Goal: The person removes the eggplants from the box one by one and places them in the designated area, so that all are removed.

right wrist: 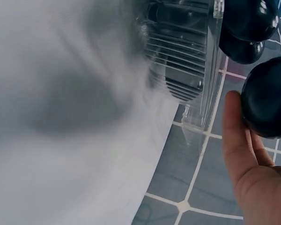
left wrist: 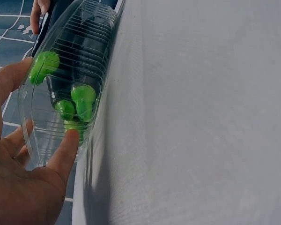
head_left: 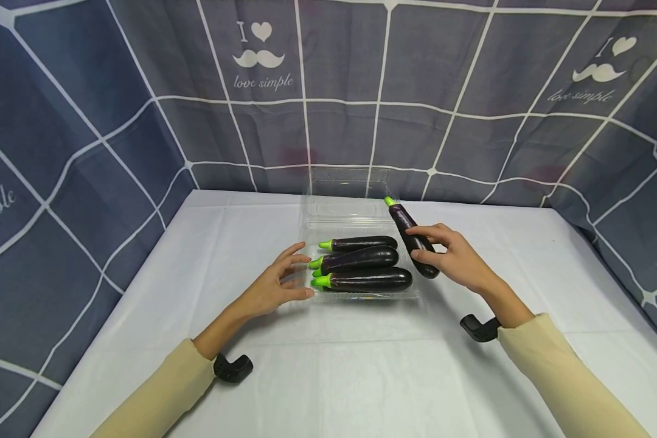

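My right hand grips a dark purple eggplant near its thick end, thumb on one side and fingers on the other. This eggplant slants over the right side of a clear plastic clamshell box, its green stem toward the back. Several eggplants lie side by side in the box, their green stems toward the left. My left hand is at the box's left end with its fingers spread. Its thumb and fingertips touch the clear wall and rim in the left wrist view.
The box's clear lid stands folded back behind it, toward the hanging grey checked cloth. A white cloth covers the table. Dark wrist mounts sit at both sleeves.
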